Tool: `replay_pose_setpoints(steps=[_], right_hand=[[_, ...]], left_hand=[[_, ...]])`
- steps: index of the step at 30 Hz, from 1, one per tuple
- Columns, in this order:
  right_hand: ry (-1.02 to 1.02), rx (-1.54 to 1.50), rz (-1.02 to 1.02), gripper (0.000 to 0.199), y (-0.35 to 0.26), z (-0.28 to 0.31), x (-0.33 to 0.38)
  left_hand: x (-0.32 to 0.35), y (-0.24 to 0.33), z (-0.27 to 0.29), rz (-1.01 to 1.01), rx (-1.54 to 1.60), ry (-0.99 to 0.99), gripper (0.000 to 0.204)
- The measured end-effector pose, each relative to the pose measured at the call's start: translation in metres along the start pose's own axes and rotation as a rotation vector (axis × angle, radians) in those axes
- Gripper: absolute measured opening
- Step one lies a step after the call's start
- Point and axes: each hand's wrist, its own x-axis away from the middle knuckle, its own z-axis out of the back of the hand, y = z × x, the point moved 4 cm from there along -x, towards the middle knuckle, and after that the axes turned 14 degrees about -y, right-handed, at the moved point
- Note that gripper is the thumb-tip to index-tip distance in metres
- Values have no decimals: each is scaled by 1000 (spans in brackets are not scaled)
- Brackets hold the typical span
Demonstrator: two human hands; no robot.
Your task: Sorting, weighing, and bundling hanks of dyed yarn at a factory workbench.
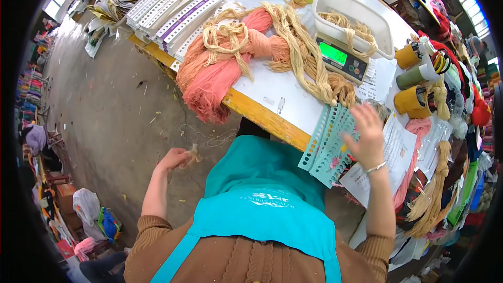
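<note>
Works at a white-topped, yellow-edged table [262, 117]. Has a salmon-pink yarn bundle [208, 94] overhanging the near edge, long cream yarn skeins [300, 42] beside it, a white plastic tray [385, 34] set farther in, mint-green punched cards [326, 144] jutting over that edge rightward, a grey digital scale [333, 53] under the tray. Looks partway: loose cream yarn [361, 32] already in the tray, skeins left outside. Spreads open right hand [368, 139] at the cards, contact unclear; pinches beige thread wisp [194, 153] in left hand [175, 158].

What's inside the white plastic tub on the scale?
Loops of beige yarn, some draped over the near rim of the tub. Whatever lies beneath the yarn is covered and can't be seen.
</note>
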Motion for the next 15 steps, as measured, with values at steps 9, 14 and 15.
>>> replay_pose_setpoints(steps=[9, 14, 15], right_hand=[[-336, -22, 40, 90, -78, -57, 64], [-193, -42, -12, 82, -66, -69, 53], [-190, -43, -12, 82, -66, -69, 51]], left_hand=[[-5, 96, -69, -561, 1013, -350, 30], [6, 150, -113, -541, 1022, -331, 32], [20, 169, -131, -528, 1004, -232, 34]])
